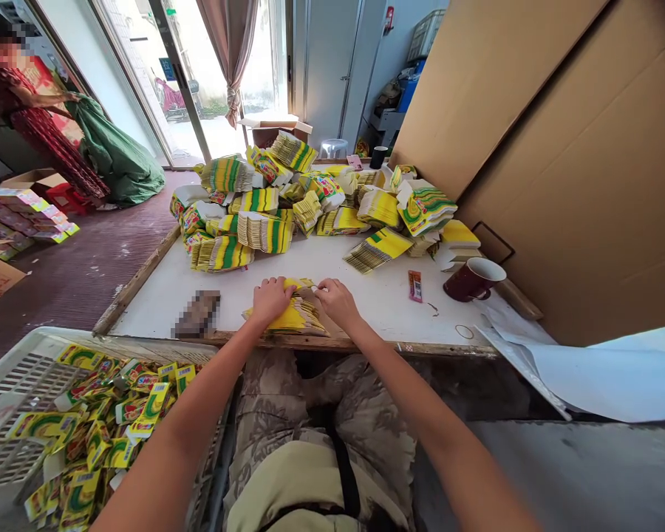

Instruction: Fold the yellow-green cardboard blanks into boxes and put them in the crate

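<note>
At the table's near edge lies a stack of flat yellow cartons (291,319), fanned out under my hands. My left hand (270,301) grips the upper left of the stack, its fingers curled over the far side. My right hand (337,301) pinches the edge of a carton (304,284) at the upper right; its fingertips partly cover the spot. Farther back sits a heap of bundled flat yellow and green cartons (266,230). One separate bundle (377,249) is tilted in front of the heap, to the right.
On my left, a white plastic basket (11,391) contains many folded small yellow boxes (97,436). A dark mug (473,279), a small pink packet (415,286) and a rubber band (464,332) lie right. Tall cardboard (576,185) borders the table. A person (27,111) holds green cloth (111,155).
</note>
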The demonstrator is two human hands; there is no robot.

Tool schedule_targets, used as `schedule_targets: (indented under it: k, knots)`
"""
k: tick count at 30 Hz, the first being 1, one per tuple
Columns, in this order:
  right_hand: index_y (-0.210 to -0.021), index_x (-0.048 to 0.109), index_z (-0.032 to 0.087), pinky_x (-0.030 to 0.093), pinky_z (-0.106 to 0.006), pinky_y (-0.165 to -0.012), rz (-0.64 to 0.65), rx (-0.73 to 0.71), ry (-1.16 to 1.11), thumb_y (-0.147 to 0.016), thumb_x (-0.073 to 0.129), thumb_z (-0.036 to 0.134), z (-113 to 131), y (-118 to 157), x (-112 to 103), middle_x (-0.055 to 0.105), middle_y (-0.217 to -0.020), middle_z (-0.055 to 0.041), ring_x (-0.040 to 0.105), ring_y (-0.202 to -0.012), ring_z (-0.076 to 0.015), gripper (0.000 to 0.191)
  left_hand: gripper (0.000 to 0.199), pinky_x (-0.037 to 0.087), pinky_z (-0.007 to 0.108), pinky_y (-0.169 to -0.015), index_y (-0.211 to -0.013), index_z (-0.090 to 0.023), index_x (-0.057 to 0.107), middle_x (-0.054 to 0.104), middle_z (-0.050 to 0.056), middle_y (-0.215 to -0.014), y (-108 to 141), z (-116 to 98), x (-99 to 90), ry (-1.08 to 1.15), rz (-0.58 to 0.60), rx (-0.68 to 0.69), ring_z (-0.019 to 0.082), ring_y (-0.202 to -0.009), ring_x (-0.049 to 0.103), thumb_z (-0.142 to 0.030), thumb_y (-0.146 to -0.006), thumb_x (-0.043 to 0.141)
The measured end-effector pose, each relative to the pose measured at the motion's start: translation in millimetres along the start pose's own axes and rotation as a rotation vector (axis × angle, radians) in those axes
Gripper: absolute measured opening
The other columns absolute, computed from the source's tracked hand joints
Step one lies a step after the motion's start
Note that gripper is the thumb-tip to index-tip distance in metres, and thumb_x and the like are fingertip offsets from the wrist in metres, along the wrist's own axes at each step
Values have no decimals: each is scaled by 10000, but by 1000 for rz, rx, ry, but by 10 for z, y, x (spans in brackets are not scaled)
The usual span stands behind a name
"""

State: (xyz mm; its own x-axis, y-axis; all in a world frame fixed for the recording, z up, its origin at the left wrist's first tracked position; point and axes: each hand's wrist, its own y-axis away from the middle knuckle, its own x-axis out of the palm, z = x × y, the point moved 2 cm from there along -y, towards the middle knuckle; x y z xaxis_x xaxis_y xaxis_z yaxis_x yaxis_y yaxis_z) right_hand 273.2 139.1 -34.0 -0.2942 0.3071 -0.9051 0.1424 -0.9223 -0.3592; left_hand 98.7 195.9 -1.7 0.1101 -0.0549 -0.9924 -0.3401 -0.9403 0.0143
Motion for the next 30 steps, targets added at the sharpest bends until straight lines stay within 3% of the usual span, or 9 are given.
schedule_targets:
  k: [8,15,19,23,26,30]
  knots:
    - [-928,678,159,405,-296,-735,93,166,-8,-895,547,197,39,-238,-4,698,-940,-103,617,-847,-212,140,431,436,431,-910,-1202,-204,559,638,127,-1235,5,5,12,-8,-19,22,311,-1164,529,-501,-976,343]
    - [-1029,665,116,418,-295,-748,102,403,-40,-895,516,228,139,-456,104,713,-1016,-164,656,-926,-248,230,400,437,422,-910,-1215,-190,530,619,131,-1260,-2,10,7,-8,-9,45,304,-1172,520,-464,-977,361]
    - [-976,707,104,436,-303,-767,130,502,-104,-915,491,246,165,-487,142,726,-992,-185,671,-940,-257,265,384,439,430,-908,-1219,-182,521,613,134,-1268,-32,13,15,-3,3,39,305,-1179,515,-434,-979,360]
    - [-877,721,115,477,-304,-761,186,583,-214,-947,503,285,212,-519,201,733,-892,-131,683,-874,-217,285,361,444,431,-902,-1207,-184,525,608,131,-1276,-61,19,31,4,17,35,301,-1174,520,-411,-981,357]
    - [-939,683,130,534,-320,-751,242,613,-319,-953,565,365,278,-561,276,708,-917,-51,669,-819,-166,264,354,448,425,-901,-1203,-189,525,604,129,-1285,-71,27,26,8,27,35,298,-1175,522,-407,-981,356]
    - [-1007,661,131,556,-317,-717,275,592,-427,-932,605,405,307,-562,331,689,-962,-30,661,-803,-153,290,369,442,429,-919,-1220,-190,519,599,135,-1290,-57,28,1,14,37,29,297,-1191,516,-415,-979,351]
